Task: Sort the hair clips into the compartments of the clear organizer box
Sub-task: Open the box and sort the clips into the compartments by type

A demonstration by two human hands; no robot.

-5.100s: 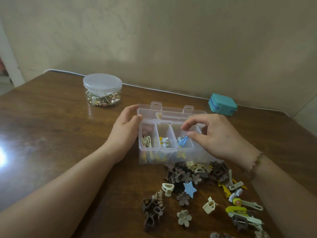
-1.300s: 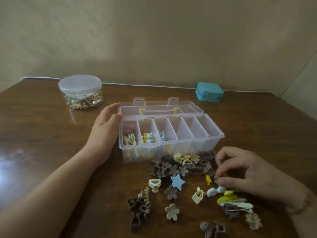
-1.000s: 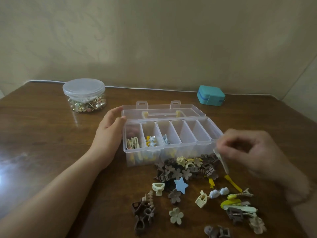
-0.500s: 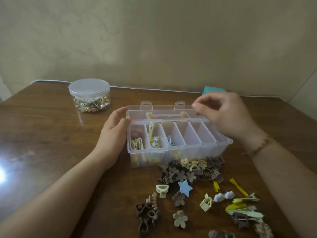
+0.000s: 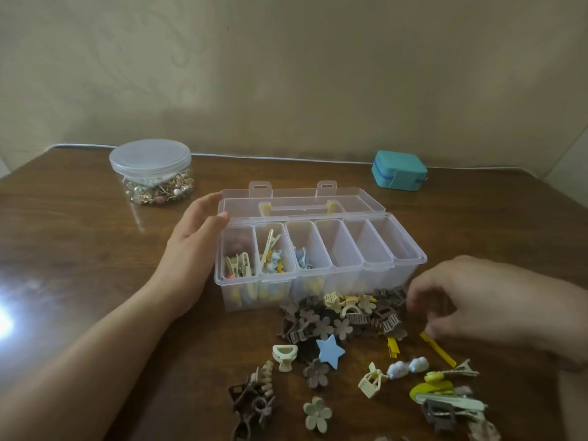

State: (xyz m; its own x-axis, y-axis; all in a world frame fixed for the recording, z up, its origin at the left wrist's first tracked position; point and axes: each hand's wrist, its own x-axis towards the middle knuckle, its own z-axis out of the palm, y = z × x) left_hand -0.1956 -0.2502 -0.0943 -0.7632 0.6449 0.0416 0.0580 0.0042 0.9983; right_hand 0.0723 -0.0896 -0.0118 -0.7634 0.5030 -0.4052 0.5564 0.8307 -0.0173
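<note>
Clear organizer box (image 5: 321, 275) sits open; our left hand (image 5: 191, 246), fingers straight, rests against its left wall. Our right hand (image 5: 483, 300), blurred, hovers over the hair clips (image 5: 343, 316); grip indeterminate.

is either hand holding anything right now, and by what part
The left hand rests open against the left end wall of the organizer box. The right hand is blurred above the yellow clip; no hold shows.

Clear plastic box (image 5: 318, 278); glossy wood table (image 5: 79, 249).
</note>
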